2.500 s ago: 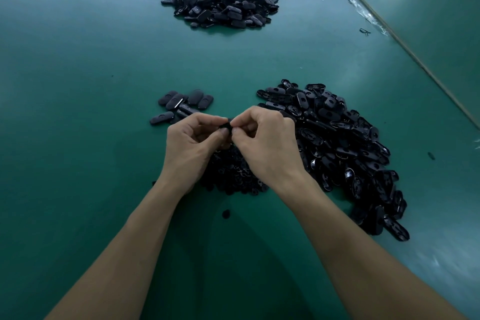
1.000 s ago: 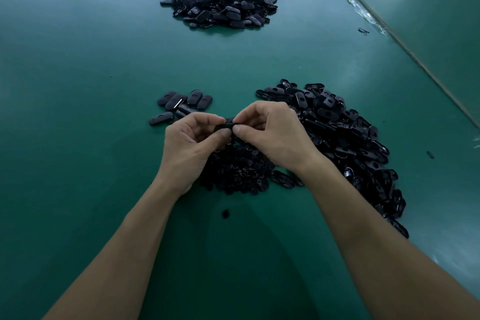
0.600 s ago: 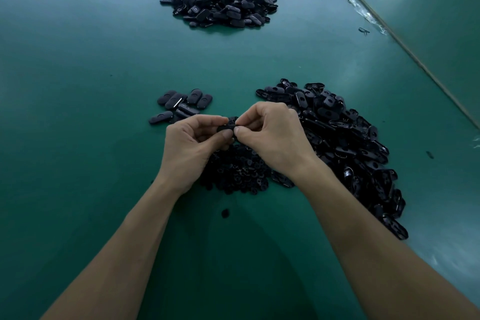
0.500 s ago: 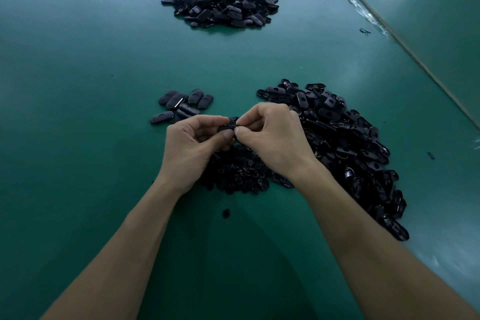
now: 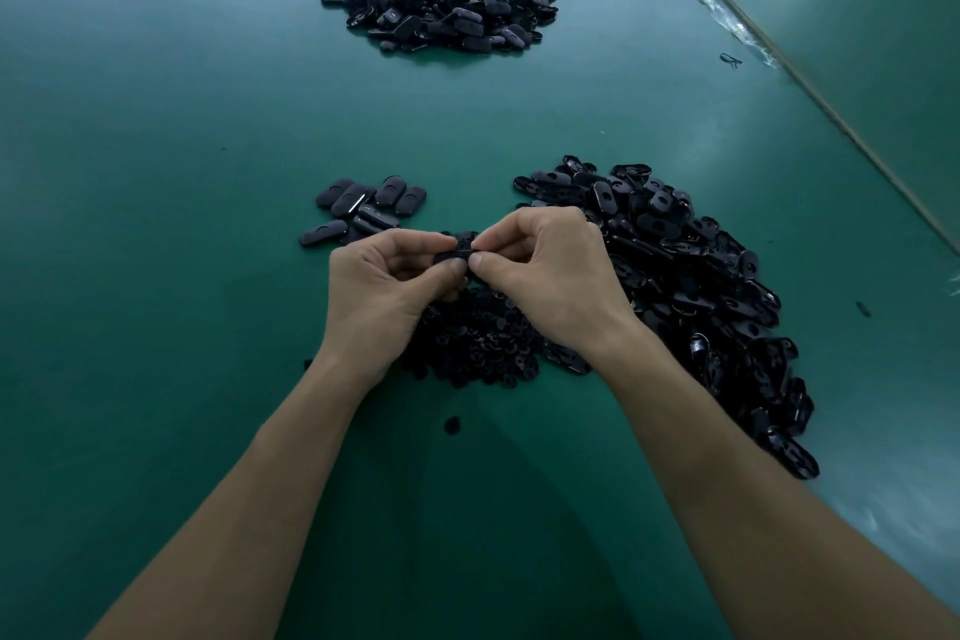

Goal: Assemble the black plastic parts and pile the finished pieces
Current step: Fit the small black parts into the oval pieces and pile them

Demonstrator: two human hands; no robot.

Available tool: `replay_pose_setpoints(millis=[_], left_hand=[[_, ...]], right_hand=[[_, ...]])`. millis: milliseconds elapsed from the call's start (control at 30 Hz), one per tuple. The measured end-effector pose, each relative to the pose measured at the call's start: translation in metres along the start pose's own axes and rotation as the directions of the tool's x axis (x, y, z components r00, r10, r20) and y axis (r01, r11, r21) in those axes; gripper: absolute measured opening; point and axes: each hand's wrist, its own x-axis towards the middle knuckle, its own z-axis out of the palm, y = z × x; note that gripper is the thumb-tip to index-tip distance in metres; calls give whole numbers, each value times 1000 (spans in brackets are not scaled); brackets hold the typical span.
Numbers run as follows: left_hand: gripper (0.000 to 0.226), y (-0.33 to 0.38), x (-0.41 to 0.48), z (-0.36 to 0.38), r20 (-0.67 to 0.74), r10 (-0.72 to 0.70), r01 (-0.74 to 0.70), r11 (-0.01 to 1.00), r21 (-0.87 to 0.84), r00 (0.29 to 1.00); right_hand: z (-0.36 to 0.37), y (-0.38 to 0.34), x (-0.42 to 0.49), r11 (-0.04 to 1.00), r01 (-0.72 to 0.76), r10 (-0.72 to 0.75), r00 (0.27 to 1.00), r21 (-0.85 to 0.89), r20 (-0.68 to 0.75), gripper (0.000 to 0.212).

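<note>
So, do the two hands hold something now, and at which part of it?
A small black plastic piece, pinched between thumb and fingertips: the left hand grips its left end, the right hand its right end.

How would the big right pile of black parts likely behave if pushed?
The right pile would probably spread, not slide whole: its pieces lie loose and overlapping. They look glossy and flat, so likely slide on the table rather than roll.

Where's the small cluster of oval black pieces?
In the head view, the small cluster lies on the green table, just beyond the left hand, left of the big pile.
</note>
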Motion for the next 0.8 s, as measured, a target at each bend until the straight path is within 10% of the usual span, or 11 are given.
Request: replay_pose_setpoints(millis=[300, 500, 800], left_hand=[[15, 2, 10, 0, -126, -31, 9, 985, -175, 991], [30, 4, 17, -4, -213, -182, 73, 897, -436, 960], [45, 7, 12, -4, -190, -182, 85, 900, -428, 965]], right_hand=[[-12, 5, 6, 970, -16, 12, 1000, -241, -15, 29], [-29, 31, 4, 712, -179, 146, 984, -679, -105, 46], [-25, 43, 4, 649, -171, 142, 984, -741, -103, 30]])
